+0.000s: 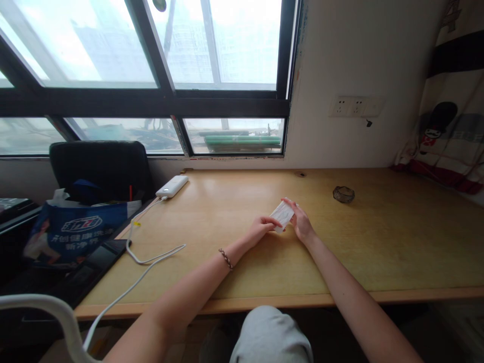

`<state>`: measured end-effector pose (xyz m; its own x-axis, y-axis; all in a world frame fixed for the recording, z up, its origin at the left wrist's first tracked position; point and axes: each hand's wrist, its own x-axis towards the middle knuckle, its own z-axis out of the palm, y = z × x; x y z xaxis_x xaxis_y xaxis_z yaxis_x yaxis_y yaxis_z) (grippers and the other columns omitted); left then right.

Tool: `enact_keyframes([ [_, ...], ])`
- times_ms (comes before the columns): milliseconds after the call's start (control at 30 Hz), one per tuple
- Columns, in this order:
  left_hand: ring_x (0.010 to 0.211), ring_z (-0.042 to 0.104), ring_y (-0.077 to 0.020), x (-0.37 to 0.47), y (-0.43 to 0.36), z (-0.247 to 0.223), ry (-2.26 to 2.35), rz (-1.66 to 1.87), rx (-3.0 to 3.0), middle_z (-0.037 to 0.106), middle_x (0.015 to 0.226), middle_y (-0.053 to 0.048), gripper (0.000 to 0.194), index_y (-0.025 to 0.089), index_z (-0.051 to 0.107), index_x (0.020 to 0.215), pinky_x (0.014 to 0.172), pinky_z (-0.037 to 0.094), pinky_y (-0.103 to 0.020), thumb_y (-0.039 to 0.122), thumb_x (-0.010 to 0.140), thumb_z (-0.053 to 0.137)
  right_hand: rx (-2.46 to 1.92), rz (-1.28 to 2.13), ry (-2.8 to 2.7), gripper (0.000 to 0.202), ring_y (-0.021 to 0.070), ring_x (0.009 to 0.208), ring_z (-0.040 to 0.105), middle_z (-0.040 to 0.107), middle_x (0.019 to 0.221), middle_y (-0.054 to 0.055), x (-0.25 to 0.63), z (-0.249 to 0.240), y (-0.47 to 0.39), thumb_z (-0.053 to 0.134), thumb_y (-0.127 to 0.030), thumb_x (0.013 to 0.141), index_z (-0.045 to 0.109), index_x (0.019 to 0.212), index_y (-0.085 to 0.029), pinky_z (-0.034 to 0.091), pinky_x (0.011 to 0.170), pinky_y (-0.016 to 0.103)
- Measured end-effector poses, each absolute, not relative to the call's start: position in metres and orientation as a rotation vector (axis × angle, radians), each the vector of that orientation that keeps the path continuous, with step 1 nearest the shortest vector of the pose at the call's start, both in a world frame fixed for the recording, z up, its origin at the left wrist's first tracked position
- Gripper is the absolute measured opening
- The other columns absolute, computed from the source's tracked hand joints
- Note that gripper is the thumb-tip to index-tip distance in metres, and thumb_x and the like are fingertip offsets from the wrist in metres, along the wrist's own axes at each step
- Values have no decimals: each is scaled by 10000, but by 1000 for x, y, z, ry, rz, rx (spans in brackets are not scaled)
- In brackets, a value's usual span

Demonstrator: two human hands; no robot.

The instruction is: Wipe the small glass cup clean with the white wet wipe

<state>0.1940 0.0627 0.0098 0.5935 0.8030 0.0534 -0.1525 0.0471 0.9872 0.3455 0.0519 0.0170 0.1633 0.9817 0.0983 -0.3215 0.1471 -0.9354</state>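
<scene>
A small flat white packet [283, 215], perhaps a pack of tissues, is held tilted just over the middle of the wooden desk [227, 201]. My left hand [260, 228] grips its near left corner, the thumb lying across the top face. At the far right edge, my right hand [301, 221] has its fingers curled round the packet. Both hands are closed on it. The underside of the packet and some of the fingertips are hidden.
A white power bank [172, 186] with a white cable [151, 259] lies at the desk's left. To the right sits a dark, faceted round dish [344, 194]. A blue printed bag [81, 229] rests by a black chair [100, 164]. Wall sockets [357, 106] are behind the desk.
</scene>
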Motion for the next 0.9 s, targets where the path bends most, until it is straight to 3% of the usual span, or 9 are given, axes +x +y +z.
enact_keyframes([
  [600,684,600,-159,192,69,6,686,1048,1181,630,683,-46,117,106,610,670,799,446,-360,157,610,523,-803,1115,-708,461,173,925,521,542,1106,35,359,19,60,455,-530,720,564,1043,-220,433,707,266],
  [700,659,591,-136,193,72,4,726,1138,1117,603,691,-22,123,125,574,720,763,461,-348,216,638,566,-758,1156,-720,430,174,940,518,540,1115,32,357,22,58,447,-520,732,580,1015,-226,430,742,277],
  [900,684,588,-139,194,74,2,703,1057,1141,608,755,-43,318,128,539,844,714,476,-333,374,656,615,-732,1249,-770,412,169,948,519,527,1133,19,350,23,53,464,-500,737,557,1049,-247,435,765,285],
])
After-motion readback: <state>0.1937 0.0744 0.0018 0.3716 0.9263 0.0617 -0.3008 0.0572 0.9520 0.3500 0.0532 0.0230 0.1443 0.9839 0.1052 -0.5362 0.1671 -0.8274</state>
